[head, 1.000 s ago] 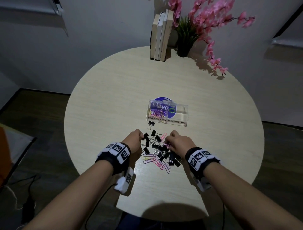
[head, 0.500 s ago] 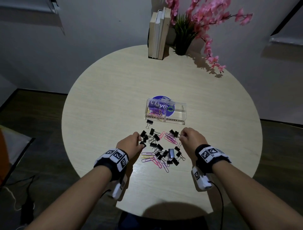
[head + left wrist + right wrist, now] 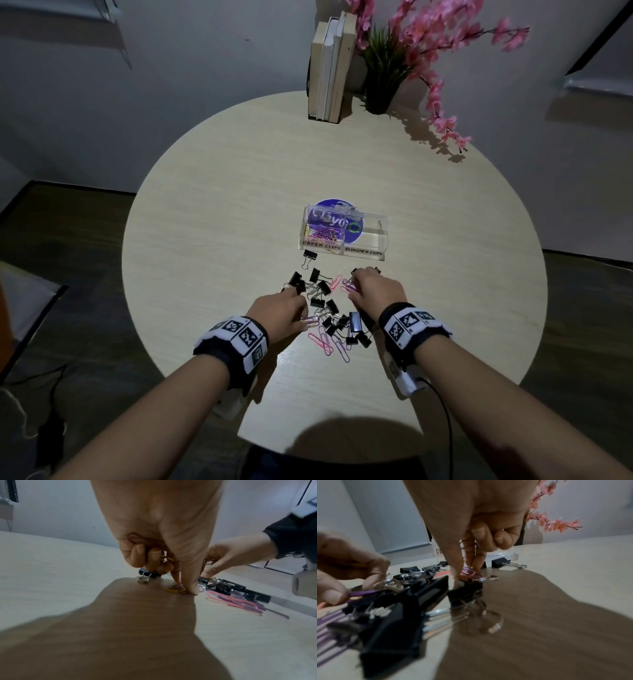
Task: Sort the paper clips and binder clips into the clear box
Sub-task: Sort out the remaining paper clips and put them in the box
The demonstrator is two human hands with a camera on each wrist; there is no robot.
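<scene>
A clear box (image 3: pixel 373 217) stands mid-table, labelled for paper clips on the left and binder clips on the right; coloured paper clips (image 3: pixel 323 234) lie in its left half. In front of it is a mixed pile of black binder clips (image 3: pixel 322 287) and pink and purple paper clips (image 3: pixel 329 341). At the pile's left edge my left hand (image 3: pixel 301 310) pinches yellow and purple paper clips (image 3: pixel 177 589) against the table, with more clips in its curled fingers. Over the pile's far right, my right hand (image 3: pixel 356 284) pinches pink and purple paper clips (image 3: pixel 469 573).
One binder clip (image 3: pixel 309 255) lies alone just before the box. A purple disc (image 3: pixel 334 205) sits under the box. Upright books (image 3: pixel 330 68), a potted plant (image 3: pixel 383 75) and a pink blossom branch (image 3: pixel 442 113) stand at the round table's far edge.
My right hand went from the middle of the pile to its far right side and took hold of paper clips there. My left hand drew back a little toward me.
</scene>
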